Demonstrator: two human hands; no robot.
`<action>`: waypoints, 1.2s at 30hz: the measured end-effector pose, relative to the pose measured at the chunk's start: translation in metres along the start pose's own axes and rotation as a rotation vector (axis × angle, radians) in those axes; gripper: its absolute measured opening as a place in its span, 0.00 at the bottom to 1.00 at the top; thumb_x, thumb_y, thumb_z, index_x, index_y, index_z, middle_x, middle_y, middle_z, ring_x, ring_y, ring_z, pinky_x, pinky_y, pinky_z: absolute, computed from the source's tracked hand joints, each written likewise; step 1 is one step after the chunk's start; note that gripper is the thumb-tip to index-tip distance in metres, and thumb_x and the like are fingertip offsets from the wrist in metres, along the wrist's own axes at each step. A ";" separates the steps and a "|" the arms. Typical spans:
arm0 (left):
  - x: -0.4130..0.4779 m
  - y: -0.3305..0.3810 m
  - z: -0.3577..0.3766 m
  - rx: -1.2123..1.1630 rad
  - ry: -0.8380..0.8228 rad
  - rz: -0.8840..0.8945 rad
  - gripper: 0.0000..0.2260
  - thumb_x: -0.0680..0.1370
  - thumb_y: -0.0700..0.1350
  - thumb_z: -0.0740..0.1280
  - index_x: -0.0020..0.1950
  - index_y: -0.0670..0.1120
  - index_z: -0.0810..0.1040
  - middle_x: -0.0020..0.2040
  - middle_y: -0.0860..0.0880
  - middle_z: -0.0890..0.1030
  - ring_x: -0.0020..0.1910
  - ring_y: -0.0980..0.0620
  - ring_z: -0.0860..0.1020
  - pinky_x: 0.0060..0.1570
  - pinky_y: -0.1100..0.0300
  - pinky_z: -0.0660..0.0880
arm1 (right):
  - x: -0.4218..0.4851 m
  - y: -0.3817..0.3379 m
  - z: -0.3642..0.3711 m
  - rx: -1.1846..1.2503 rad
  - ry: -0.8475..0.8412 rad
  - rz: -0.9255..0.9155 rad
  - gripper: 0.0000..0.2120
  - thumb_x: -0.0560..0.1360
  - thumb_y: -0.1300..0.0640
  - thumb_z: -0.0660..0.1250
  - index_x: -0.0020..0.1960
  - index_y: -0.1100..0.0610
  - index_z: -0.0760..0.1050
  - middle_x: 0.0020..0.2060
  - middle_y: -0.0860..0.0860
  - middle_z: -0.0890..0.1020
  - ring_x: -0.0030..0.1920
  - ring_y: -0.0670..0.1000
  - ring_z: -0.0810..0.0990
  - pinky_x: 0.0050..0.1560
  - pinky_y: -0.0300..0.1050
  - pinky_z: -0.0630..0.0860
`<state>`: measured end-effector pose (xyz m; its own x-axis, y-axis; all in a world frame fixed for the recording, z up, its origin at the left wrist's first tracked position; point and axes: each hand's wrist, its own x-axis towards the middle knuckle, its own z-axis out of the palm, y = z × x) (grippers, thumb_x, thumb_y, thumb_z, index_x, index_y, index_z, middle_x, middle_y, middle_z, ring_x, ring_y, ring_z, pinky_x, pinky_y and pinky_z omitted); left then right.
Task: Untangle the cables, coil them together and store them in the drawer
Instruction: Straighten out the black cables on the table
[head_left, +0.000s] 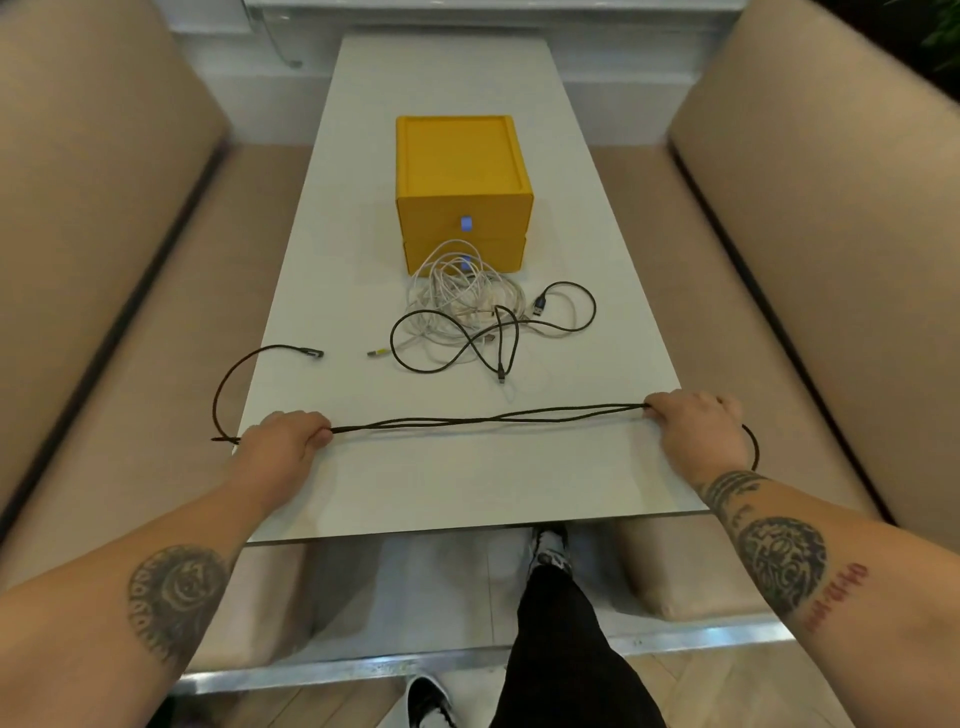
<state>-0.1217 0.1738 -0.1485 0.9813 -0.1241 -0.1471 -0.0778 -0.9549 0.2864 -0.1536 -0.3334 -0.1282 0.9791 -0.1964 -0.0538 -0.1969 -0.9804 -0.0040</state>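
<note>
A person stood at the near end of a long white table (467, 493), seen from above. Both hands gripped a dark cable (483, 420) doubled into several strands and pulled straight across the table between them. The left hand (283, 441) was clenched around the strands at one end, and a loose loop ran out past the table's left edge and back to a plug (313, 353) lying on the top. The right hand (698, 434) was clenched around the other end, a short loop curling behind the wrist. Farther back lay a tangle (467, 301) of white and black cables, touching the front of a yellow two-drawer box (462, 192), both drawers closed. Beige sofas (104, 208) flanked the table.
</note>
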 end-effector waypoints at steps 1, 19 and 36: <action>-0.001 -0.006 -0.001 0.001 0.007 -0.022 0.09 0.84 0.46 0.59 0.53 0.50 0.79 0.47 0.51 0.81 0.51 0.42 0.76 0.49 0.49 0.70 | -0.001 0.002 -0.002 0.007 -0.002 0.006 0.17 0.79 0.63 0.57 0.59 0.46 0.77 0.50 0.48 0.82 0.52 0.55 0.78 0.59 0.52 0.62; -0.001 -0.033 -0.006 0.018 0.100 -0.156 0.10 0.84 0.47 0.60 0.55 0.50 0.81 0.51 0.47 0.79 0.56 0.39 0.72 0.55 0.46 0.70 | 0.008 0.007 -0.025 -0.010 -0.029 0.107 0.26 0.70 0.69 0.56 0.60 0.46 0.73 0.52 0.49 0.81 0.54 0.54 0.74 0.58 0.53 0.62; -0.008 -0.049 0.011 -0.022 0.191 -0.056 0.07 0.79 0.41 0.70 0.53 0.50 0.86 0.53 0.52 0.84 0.57 0.42 0.77 0.57 0.44 0.74 | 0.006 0.014 0.000 0.181 -0.170 0.212 0.20 0.77 0.58 0.59 0.69 0.49 0.70 0.67 0.52 0.73 0.68 0.56 0.70 0.68 0.55 0.64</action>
<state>-0.1277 0.2188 -0.1717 0.9997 -0.0159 0.0187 -0.0208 -0.9525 0.3038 -0.1502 -0.3479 -0.1285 0.8955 -0.3758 -0.2383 -0.4165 -0.8964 -0.1515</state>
